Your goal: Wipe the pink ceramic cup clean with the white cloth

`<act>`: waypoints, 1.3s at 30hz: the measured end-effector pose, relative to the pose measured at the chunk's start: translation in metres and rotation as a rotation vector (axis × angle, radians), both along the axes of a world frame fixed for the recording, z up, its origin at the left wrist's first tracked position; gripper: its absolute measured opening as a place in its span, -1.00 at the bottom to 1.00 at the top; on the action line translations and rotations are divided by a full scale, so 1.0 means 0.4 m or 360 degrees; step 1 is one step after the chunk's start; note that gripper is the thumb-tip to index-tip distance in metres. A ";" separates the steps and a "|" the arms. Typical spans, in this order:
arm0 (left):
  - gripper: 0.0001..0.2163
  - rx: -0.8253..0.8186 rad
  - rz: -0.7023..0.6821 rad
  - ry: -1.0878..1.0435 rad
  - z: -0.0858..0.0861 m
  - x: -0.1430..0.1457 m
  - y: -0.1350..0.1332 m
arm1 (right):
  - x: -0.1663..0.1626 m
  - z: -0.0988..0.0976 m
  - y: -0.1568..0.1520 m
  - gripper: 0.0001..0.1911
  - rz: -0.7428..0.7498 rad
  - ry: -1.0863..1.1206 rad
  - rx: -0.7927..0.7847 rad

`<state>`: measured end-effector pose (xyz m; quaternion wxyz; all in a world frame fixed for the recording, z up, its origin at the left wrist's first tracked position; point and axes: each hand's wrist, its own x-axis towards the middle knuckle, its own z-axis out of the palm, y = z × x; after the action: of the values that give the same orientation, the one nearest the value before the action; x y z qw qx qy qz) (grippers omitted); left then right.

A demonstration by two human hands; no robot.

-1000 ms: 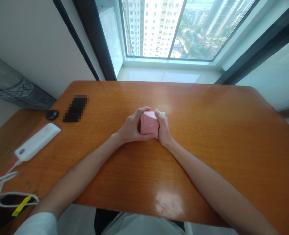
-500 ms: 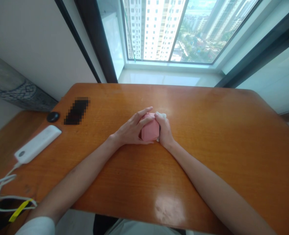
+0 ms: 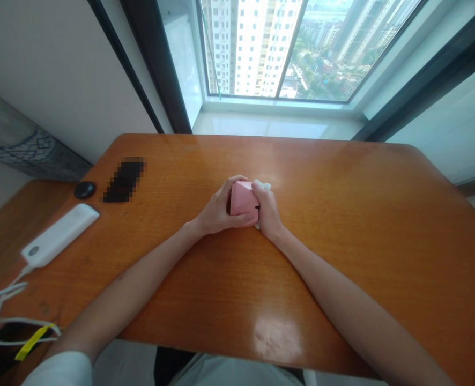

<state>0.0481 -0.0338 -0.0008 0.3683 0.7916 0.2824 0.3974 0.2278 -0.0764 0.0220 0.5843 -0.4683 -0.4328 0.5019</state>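
Observation:
A small pink boxy object (image 3: 243,199) with bevelled edges is held over the middle of the table. My left hand (image 3: 215,214) grips it from the left, thumb along the near side and fingers round the far side. Against its right side, my right hand (image 3: 269,215) is closed on a crumpled white cloth or tissue (image 3: 266,186), which pokes out past the fingers. A small dark mark shows on the pink surface beside the right hand. The object's underside and most of the white piece are hidden.
On the wooden table (image 3: 342,241), a white power strip (image 3: 62,233) with a looped white cable (image 3: 20,321) lies at the left. Behind it are a round black object (image 3: 84,190) and a pixelated dark object (image 3: 124,181). A window (image 3: 277,48) stands beyond the far edge.
My left fingers have shifted from across the pink object's top to its far side, and the thumb now lies along its near face. More of its top shows. The right hand keeps its hold.

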 end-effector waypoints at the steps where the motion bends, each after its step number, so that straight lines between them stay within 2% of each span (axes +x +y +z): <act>1: -0.09 0.0033 -0.0013 -0.0014 -0.003 0.000 0.002 | 0.000 0.003 0.000 -0.39 0.0008 0.0028 -0.0028; 3: 0.00 0.0201 -0.0055 -0.0041 -0.007 -0.004 0.008 | 0.000 0.006 0.000 -0.39 0.0001 0.0060 -0.0061; 6: 0.19 0.0588 -0.0143 0.0033 -0.009 -0.013 0.020 | 0.002 0.001 0.002 -0.40 -0.0025 0.0053 -0.0045; 8: 0.21 0.0759 -0.0154 0.0136 -0.008 -0.017 0.025 | 0.002 -0.002 0.004 -0.41 -0.0027 0.0060 -0.0027; 10: 0.14 0.0800 -0.0112 0.0193 -0.005 -0.019 0.025 | 0.002 -0.005 0.006 -0.40 -0.0041 0.0077 -0.0014; 18: 0.00 0.0709 -0.0022 0.0018 0.025 -0.001 0.005 | -0.001 -0.023 0.014 -0.32 -0.0057 0.0069 -0.0036; 20: -0.03 0.0558 0.0044 0.0011 0.033 0.003 -0.002 | 0.000 -0.030 0.014 -0.32 -0.0034 0.0083 -0.0035; 25: -0.29 -0.0012 0.0134 -0.0002 0.030 0.013 -0.019 | 0.002 -0.021 0.005 -0.34 0.0049 -0.0014 -0.0014; 28: -0.27 -0.0040 0.0111 -0.0050 0.013 0.017 -0.020 | 0.001 -0.003 -0.002 -0.34 0.0018 -0.0050 0.0009; 30: -0.20 0.0089 0.0084 -0.0082 0.004 0.016 -0.016 | 0.000 0.007 -0.005 -0.34 -0.0011 -0.0069 -0.0001; 33: -0.10 0.0456 0.0025 -0.0076 0.003 0.004 -0.003 | -0.001 0.011 -0.005 -0.36 -0.0054 -0.0085 -0.0012; 36: -0.04 0.0805 -0.0015 0.0090 0.011 -0.016 0.013 | -0.001 0.005 0.000 -0.38 -0.0062 -0.0058 -0.0006; 39: 0.05 0.1002 -0.0060 0.0211 0.014 -0.028 0.022 | 0.001 -0.003 0.005 -0.41 -0.0038 -0.0024 0.0008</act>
<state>0.0370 -0.0249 0.0048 0.0934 0.8960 0.1542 0.4058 0.2283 -0.0742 0.0210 0.5882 -0.4756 -0.4329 0.4903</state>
